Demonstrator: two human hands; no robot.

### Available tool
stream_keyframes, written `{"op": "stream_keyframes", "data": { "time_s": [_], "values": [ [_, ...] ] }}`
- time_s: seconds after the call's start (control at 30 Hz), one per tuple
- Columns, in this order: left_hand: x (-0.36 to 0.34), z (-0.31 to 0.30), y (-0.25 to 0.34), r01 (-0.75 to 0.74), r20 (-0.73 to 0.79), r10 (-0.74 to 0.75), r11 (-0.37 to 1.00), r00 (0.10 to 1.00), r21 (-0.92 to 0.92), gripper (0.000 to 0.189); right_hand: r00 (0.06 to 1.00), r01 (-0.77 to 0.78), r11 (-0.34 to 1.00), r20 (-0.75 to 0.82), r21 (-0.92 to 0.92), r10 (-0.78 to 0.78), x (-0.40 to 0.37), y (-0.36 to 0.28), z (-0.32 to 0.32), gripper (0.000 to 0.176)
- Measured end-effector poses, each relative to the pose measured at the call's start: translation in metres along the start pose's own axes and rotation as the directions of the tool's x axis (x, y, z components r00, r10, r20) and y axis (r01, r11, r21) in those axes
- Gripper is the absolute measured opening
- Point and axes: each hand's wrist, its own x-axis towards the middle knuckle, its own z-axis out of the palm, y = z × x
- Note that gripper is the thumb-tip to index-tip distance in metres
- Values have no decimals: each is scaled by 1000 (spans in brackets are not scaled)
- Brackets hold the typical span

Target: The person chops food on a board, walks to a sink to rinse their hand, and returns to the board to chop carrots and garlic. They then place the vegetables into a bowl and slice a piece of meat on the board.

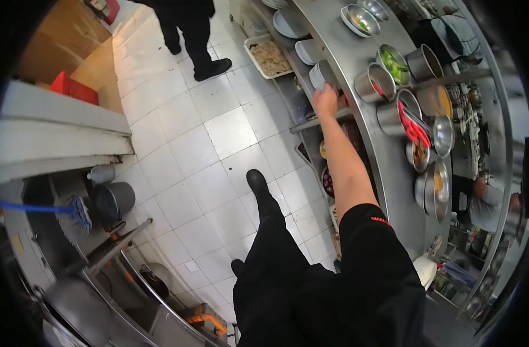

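Note:
My right hand [326,99] reaches to the shelf under the steel counter, at a stack of white plates [318,75]. Its fingers are bent and closed on the near rim of a plate; the fingertips are partly hidden. More white plates [307,52] and larger pale dishes [289,24] stand farther along the same shelf. My left hand is out of view.
The steel counter [366,139] carries metal pots [373,84], bowls of food [395,65] and red-handled utensils [414,127]. A tub of pale food [269,56] sits lower down. Another person's shoe [212,69] is ahead on the tiled floor. A mop [73,222] and bucket [114,200] are left.

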Motion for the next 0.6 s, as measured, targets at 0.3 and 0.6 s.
{"op": "stream_keyframes", "data": {
  "time_s": [0.3,0.6],
  "values": [
    [-121,243,132,-16,263,-28,986,964,166,50,976,-149,950,115,-275,187,32,160,165,40],
    [-108,319,152,-61,421,-47,969,906,240,57,975,-149,967,131,-206,178,47,99,104,52]
  ]
}}
